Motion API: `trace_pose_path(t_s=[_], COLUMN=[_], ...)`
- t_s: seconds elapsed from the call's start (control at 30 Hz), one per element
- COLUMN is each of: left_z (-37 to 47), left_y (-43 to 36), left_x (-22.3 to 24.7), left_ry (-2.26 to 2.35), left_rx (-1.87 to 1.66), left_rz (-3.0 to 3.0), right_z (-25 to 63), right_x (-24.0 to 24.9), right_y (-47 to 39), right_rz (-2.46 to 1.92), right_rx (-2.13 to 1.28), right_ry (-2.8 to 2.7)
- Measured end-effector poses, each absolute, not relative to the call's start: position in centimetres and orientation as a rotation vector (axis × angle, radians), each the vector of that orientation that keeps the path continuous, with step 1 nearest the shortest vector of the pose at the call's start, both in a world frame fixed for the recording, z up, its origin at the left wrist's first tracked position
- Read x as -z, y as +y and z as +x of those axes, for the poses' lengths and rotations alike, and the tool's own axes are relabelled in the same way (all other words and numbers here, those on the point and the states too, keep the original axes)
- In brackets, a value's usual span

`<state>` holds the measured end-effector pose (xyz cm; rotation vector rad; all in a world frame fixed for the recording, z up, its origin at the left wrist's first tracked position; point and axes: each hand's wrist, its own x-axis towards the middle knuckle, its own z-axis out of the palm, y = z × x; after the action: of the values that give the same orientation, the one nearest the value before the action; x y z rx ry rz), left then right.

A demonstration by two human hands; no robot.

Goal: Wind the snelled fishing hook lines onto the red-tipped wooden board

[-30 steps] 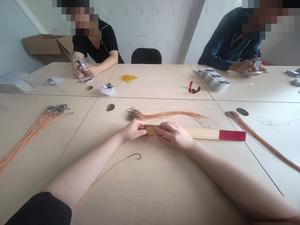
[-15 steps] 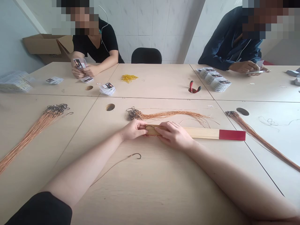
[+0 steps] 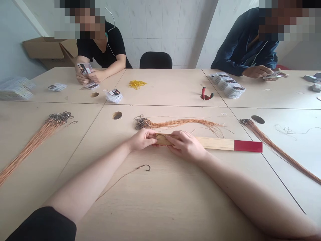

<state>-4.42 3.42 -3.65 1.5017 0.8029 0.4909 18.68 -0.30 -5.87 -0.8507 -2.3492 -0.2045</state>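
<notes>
A flat wooden strip (image 3: 218, 144) with a red right end lies across the table in front of me. My left hand (image 3: 140, 140) is closed in a pinch on the strip's left end. Farther along, my right hand (image 3: 187, 145) has its fingers closed over the strip. A dark curved fishhook (image 3: 160, 135) shows on the wood between my fingertips; its line is mostly hidden. Just behind the strip rests a bundle of hooks (image 3: 141, 123) on orange-brown lines. Nearer to me, a single fishhook (image 3: 145, 166) with a line lies by my left forearm.
Hook bundles lie at the left (image 3: 59, 117) and right (image 3: 247, 122). Red-handled pliers (image 3: 204, 93) stand in a table hole. Yellow pieces (image 3: 136, 84) and stacked clear packets (image 3: 234, 89) lie farther back. Two people sit opposite, handling cards or packets. An open cardboard box (image 3: 42, 48) stands behind.
My hands keep the same grip on the strip, and the view shifts very slightly. The person at the right has lowered a small card toward the packet in their other hand.
</notes>
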Motion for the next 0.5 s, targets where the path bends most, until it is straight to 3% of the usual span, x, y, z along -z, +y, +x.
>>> trace_pose_path(t_s=[0.5], left_z=[-4.44], left_y=[2.77], left_x=[4.03], left_ry=[0.801], left_rx=[-0.483], left_rz=[1.594], right_z=[19.66], right_x=[5.86], right_y=[0.01], right_rz=[-0.714], right_rx=[0.266], right_ry=[-2.406])
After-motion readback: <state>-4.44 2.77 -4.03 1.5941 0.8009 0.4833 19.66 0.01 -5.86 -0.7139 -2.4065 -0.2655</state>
